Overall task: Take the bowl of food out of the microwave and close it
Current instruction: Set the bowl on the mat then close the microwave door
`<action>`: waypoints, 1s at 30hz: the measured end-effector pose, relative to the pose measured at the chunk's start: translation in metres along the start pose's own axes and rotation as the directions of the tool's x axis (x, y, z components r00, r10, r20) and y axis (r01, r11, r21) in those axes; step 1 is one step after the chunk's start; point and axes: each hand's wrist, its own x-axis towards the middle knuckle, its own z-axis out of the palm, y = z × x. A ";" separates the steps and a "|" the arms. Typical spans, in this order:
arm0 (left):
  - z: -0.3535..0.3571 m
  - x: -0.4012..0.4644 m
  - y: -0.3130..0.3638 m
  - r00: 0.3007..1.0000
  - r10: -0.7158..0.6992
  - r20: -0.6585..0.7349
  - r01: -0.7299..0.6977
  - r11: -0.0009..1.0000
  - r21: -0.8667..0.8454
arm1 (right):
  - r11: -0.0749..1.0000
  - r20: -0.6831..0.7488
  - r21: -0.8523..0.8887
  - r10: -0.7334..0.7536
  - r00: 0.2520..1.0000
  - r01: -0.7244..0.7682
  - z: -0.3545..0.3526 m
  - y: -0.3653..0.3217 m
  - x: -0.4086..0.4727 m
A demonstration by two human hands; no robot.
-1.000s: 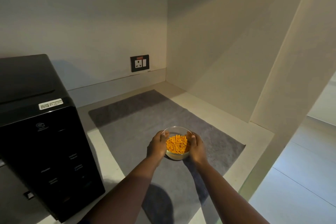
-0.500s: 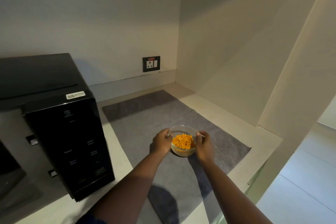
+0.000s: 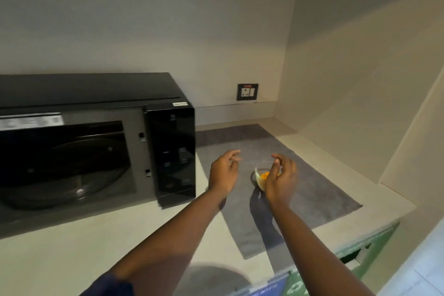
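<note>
A small glass bowl (image 3: 260, 175) of orange food rests on the grey mat (image 3: 312, 190), right of the microwave. My right hand (image 3: 280, 176) hovers over the bowl with its fingers apart and covers its right half. My left hand (image 3: 224, 170) is open to the bowl's left, clear of it. The black microwave (image 3: 96, 142) stands on the counter at the left. Its cavity with the glass turntable (image 3: 62, 170) is exposed. The door itself is out of view.
A wall socket (image 3: 247, 92) sits on the back wall. The pale counter (image 3: 72, 247) runs to a side wall on the right, and its front edge is near my arms. Green cabinet fronts (image 3: 374, 245) lie below the edge.
Both hands have let go of the bowl, which now rests on the mat. My left hand has pulled away to the left. The view has swung left, showing the open microwave cavity.
</note>
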 end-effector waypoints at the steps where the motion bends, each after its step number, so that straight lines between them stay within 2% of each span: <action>1: -0.013 -0.005 0.005 0.999 0.040 -0.034 -0.039 0.999 0.017 | 0.999 0.005 0.033 -0.032 0.999 0.032 0.004 -0.012 -0.005; 5: -0.067 -0.022 0.021 0.980 0.143 -0.141 -0.134 0.988 0.073 | 0.969 0.031 0.196 -0.157 0.987 0.148 0.024 -0.057 -0.027; 9: -0.121 -0.038 0.029 0.942 0.205 -0.267 -0.165 0.972 0.166 | 0.929 0.105 0.323 -0.226 0.968 0.182 0.044 -0.099 -0.052; 15: -0.207 -0.060 0.038 0.877 0.227 -0.422 -0.076 0.936 0.344 | 0.858 0.245 0.494 -0.295 0.924 0.142 0.073 -0.156 -0.094; 20: -0.289 -0.081 0.054 0.813 0.206 -0.545 0.100 0.872 0.479 | 0.762 0.289 0.636 -0.380 0.879 0.121 0.092 -0.209 -0.134; 23: -0.338 -0.098 0.065 0.791 0.226 -0.569 0.210 0.773 0.598 | 0.716 0.336 0.689 -0.453 0.826 0.112 0.101 -0.239 -0.163; 25: -0.372 -0.108 0.076 0.791 0.203 -0.577 0.331 0.651 0.683 | 0.674 0.356 0.731 -0.514 0.781 0.110 0.105 -0.258 -0.182; 27: -0.406 -0.118 0.093 0.804 0.116 -0.583 0.450 0.522 0.724 | 0.621 0.359 0.773 -0.598 0.716 0.131 0.107 -0.278 -0.203; 30: -0.446 -0.134 0.123 0.845 -0.092 -0.527 0.522 0.355 0.776 | 0.534 0.363 0.826 -0.750 0.553 0.181 0.106 -0.307 -0.232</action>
